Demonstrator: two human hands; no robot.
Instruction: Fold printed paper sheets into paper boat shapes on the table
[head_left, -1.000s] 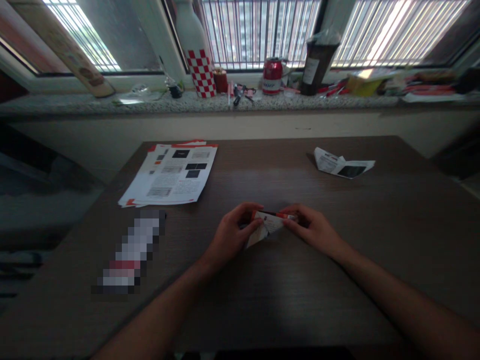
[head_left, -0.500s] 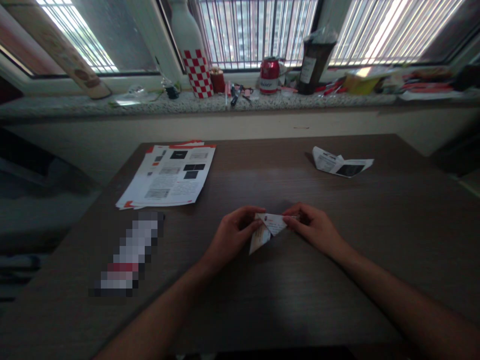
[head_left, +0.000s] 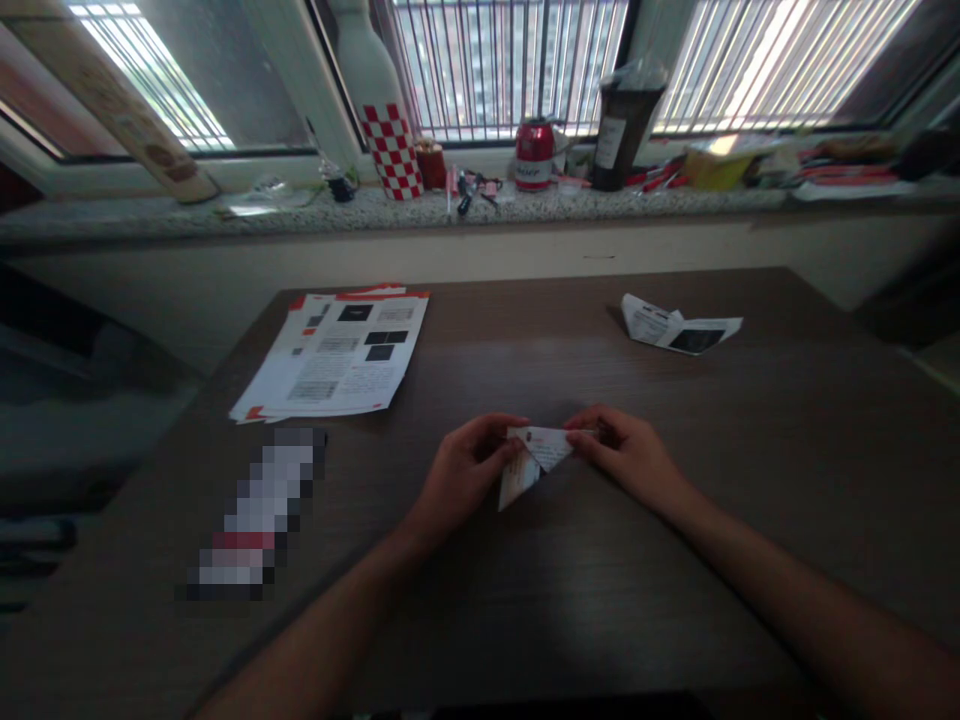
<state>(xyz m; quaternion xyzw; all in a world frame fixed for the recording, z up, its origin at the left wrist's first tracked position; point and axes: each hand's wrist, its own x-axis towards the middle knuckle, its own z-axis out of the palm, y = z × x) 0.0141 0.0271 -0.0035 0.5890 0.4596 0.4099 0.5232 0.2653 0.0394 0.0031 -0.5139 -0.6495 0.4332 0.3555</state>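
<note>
Between my two hands is a small folded piece of printed paper [head_left: 551,448], white with a triangular flap at the top and a pointed part hanging down on the left. My left hand [head_left: 476,465] pinches its left corner between thumb and fingers. On the other side, my right hand [head_left: 619,448] grips the right corner in the same way. Fingers cover both ends of the paper. Farther back on the right lies another folded paper shape [head_left: 679,330], with raised ends and a dark printed patch.
A stack of printed sheets [head_left: 341,360] lies at the back left of the brown table [head_left: 510,350]. Nearer me is a blurred-out oblong item [head_left: 259,515]. Along the granite sill [head_left: 300,218] stand a checkered bottle [head_left: 391,150], a red can [head_left: 533,155] and a dark cup [head_left: 622,135].
The view has shifted very slightly. Both hands keep their hold on the folded paper, which looks almost the same, its lower left part turned only a little.
</note>
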